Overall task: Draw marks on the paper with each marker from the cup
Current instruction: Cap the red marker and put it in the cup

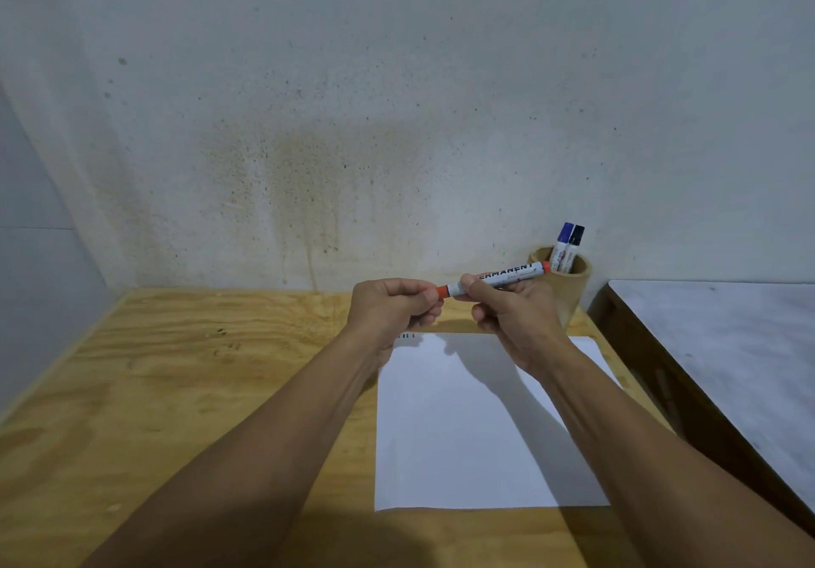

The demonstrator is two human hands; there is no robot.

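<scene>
A red-capped permanent marker [511, 277] is held level above the far edge of the white paper [467, 435]. My right hand [507, 316] grips its white barrel. My left hand [392, 309] is closed around its red cap end, which is mostly hidden in my fingers. Short dark marks [406, 335] show at the paper's far left corner, partly hidden by my left wrist. A brown cup [573, 285] stands behind my right hand by the wall, holding a blue-capped marker [563, 243] and a black-capped marker [574, 246].
The wooden table [176, 391] meets a stained wall at the back. A grey-topped surface [727, 347] lies to the right across a dark gap. The table's left half is bare wood.
</scene>
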